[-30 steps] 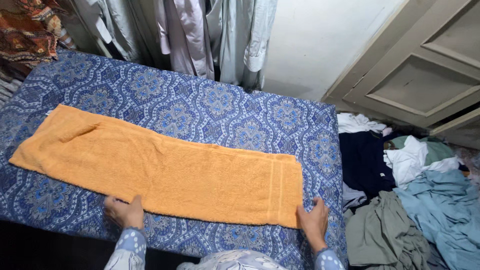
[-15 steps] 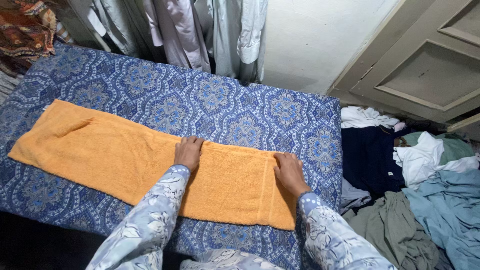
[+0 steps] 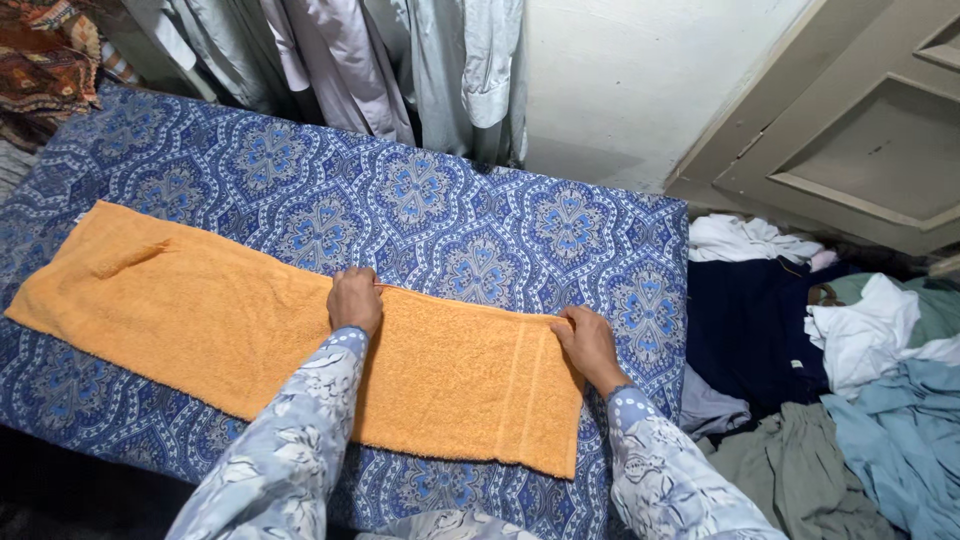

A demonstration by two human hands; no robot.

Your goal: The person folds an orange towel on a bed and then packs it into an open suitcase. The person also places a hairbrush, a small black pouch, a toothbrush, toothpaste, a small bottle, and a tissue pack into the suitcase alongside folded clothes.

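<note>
A blue patterned bed [image 3: 440,215] carries a long orange towel [image 3: 200,320] along its near edge. Both hands pinch the towel's far edge, fingers clamped on cloth: left hand [image 3: 355,300] midway, right hand [image 3: 590,345] at the right corner, keeping it taut.

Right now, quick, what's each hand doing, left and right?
Left hand: closed, pinching the far edge of the orange towel.
Right hand: closed, pinching the towel's far corner.
</note>
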